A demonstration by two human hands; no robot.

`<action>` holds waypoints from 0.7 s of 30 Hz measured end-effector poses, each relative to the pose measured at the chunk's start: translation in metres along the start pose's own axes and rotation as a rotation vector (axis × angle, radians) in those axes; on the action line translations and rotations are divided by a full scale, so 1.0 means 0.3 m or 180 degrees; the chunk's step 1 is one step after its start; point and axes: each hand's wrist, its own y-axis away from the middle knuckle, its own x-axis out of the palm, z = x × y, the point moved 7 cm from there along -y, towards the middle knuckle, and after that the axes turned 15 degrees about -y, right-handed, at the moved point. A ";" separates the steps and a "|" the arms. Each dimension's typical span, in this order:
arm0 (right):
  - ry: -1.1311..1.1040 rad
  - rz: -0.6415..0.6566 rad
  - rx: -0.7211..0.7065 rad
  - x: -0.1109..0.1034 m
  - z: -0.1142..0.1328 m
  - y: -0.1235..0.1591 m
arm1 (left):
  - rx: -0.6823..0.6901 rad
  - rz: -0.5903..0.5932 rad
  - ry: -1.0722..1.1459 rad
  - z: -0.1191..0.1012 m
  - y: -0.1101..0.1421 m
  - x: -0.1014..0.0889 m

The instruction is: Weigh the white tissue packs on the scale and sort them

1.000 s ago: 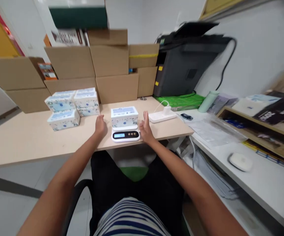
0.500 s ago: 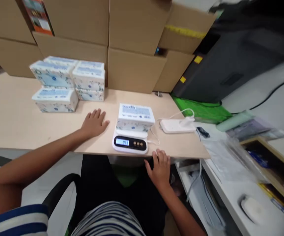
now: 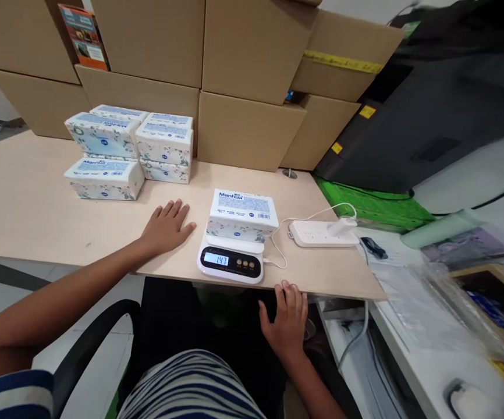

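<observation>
My left hand flat on pale wooden tabletop, centre-left; right hand apart, relaxed, by its edge, lower centre. White floral tissue pack on white digital scale, mid-frame.

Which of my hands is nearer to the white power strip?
Right. Your right hand is at the near edge of the table, nearer you than the power strip; your left hand lies palm down farther left, across the scale from it.

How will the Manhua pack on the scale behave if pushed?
The Manhua pack would probably slide rather than roll, since its sides look flat. It may squeeze, as its rounded edges suggest softness. Being wider than tall, it seems unlikely to tip.
</observation>
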 end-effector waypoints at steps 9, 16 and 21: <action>0.0432 -0.0532 -0.0315 0.003 0.021 -0.062 | 0.0017 -0.0008 -0.0211 -0.008 0.016 -0.020; -0.0393 -0.0171 0.0437 -0.063 -0.023 -0.119 | -0.0429 -0.0667 0.2213 0.054 0.011 -0.066; -0.2163 -0.1382 0.1770 -0.152 -0.215 -0.297 | -0.1060 -0.1236 0.3622 0.178 0.024 -0.173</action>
